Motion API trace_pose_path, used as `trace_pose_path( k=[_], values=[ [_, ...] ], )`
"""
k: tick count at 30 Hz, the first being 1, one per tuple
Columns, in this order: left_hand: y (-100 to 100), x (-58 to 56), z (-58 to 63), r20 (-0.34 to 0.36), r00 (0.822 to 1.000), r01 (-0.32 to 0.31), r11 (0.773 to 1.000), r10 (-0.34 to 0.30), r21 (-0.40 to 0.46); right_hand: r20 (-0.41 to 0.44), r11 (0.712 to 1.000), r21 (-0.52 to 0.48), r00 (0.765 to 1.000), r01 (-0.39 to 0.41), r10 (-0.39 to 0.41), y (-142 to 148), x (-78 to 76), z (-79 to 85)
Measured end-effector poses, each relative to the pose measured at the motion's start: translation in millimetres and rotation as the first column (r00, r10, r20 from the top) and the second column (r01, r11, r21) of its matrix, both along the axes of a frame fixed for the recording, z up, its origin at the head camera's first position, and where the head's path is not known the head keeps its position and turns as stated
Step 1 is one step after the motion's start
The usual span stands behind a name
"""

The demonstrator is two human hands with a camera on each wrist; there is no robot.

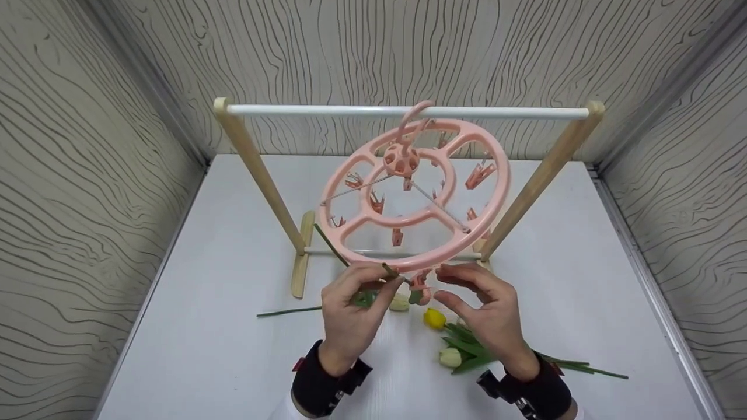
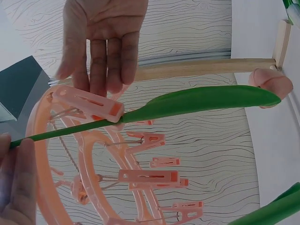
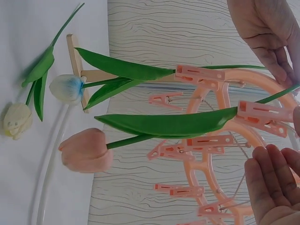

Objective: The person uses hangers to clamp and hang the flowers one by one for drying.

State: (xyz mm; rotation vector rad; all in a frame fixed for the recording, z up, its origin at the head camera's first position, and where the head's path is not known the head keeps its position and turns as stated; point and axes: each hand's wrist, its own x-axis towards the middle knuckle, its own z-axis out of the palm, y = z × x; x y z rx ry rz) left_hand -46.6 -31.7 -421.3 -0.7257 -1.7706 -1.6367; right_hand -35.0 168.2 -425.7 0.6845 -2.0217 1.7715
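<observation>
My left hand (image 1: 353, 309) pinches the green stem of a pink tulip (image 3: 86, 150) between thumb and fingertips. A pink clip (image 3: 262, 115) at the near rim of the round drying hanger (image 1: 420, 256) has its jaws closed on that stem by the long leaf (image 2: 201, 103), and the bloom hangs head down. Beside this clip my right hand (image 1: 490, 309) has its thumb and fingers apart, the fingers nearly straight with nothing between them. A white and blue tulip (image 3: 68, 89) hangs from a neighbouring clip (image 3: 199, 75), its stem sticking up past the rim.
The pink hanger hooks over the white bar (image 1: 327, 111) of a wooden stand (image 1: 262, 175) and tilts toward me. Several other clips dangle from its rings. On the white table (image 1: 233, 350) lie a yellow tulip (image 1: 435, 319), a white tulip (image 1: 449, 357) and another pale tulip (image 1: 400, 302).
</observation>
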Motion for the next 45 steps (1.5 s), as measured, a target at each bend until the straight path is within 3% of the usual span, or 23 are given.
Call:
trace_pose_path(
  k=[4, 8, 14, 17, 23, 29, 31, 35, 45],
  values=[
    [1, -2.2, 0.2, -0.017, 1.0, -0.003, 1.0, 0.003, -0.003, 0.048, 1.0, 0.021, 0.999, 0.001, -0.002, 12, 1.6, -10.7],
    [1, -4.0, 0.4, -0.028, 0.999, -0.017, 1.0, 0.017, -0.013, 0.107, 0.993, 0.116, 0.994, 0.018, -0.031, 30, 3.8, -24.3],
    [2, -4.6, 0.1, -0.012, 1.0, -0.013, 1.0, 0.013, -0.021, 0.195, 0.952, 0.301, 0.973, 0.058, -0.12, 68, 4.4, -65.2],
    [3, -4.9, -0.4, -0.006, 1.0, -0.004, 1.0, 0.004, -0.019, 0.21, 0.919, 0.382, 0.959, 0.098, -0.19, 88, 5.2, -84.5],
    [4, -4.9, -0.8, 0.005, 1.0, 0.016, 1.0, -0.016, -0.012, 0.173, 0.834, 0.51, 0.924, 0.212, -0.341, 115, 11.7, -108.0],
    [5, -4.0, -0.9, 0.019, 1.0, 0.017, 1.0, -0.016, -0.018, 0.131, 0.7, 0.667, 0.884, 0.256, -0.448, 134, 21.8, -127.5],
    [6, -3.2, -1.1, 0.016, 1.0, 0.019, 1.0, -0.018, -0.021, 0.129, 0.665, 0.706, 0.879, 0.243, -0.458, 139, 25.5, -133.0],
    [5, -1.7, -1.9, 0.018, 1.0, 0.024, 0.999, -0.023, -0.026, 0.167, 0.623, 0.757, 0.862, 0.199, -0.478, 147, 33.6, -142.1],
    [1, 3.5, -5.6, 0.067, 0.997, 0.034, 0.999, -0.032, -0.033, 0.274, 0.517, 0.854, 0.79, 0.062, -0.548, 161, 46.4, -159.8]
  ],
)
